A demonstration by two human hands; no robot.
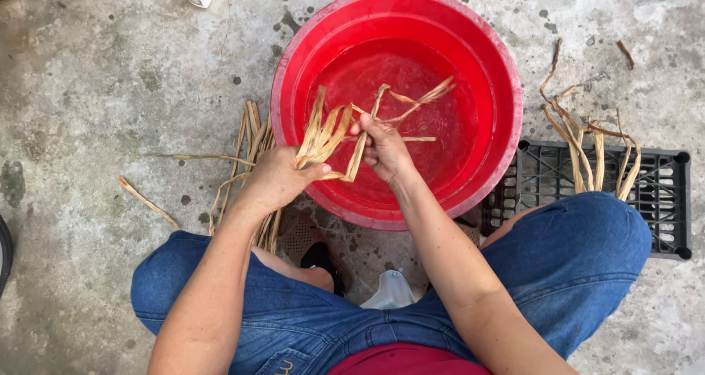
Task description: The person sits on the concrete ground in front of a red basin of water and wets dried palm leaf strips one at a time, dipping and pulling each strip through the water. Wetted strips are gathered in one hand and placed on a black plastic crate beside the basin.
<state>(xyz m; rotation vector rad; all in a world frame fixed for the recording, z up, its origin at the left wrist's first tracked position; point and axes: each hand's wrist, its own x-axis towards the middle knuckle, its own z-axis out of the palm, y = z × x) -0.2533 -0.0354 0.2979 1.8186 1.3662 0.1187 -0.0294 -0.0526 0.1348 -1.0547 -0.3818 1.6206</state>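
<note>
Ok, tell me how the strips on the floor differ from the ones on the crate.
The floor strips lie mostly straight and flat in a loose bundle on the concrete, partly under the left hand. The crate strips are curlier, bent over the black crate edge, and fewer. Both are dry, tan, leaf-like strips.

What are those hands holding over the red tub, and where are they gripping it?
Dried straw-coloured strips. The left hand grips a bunch at its lower end; the right hand pinches single strips about midway along.
</note>
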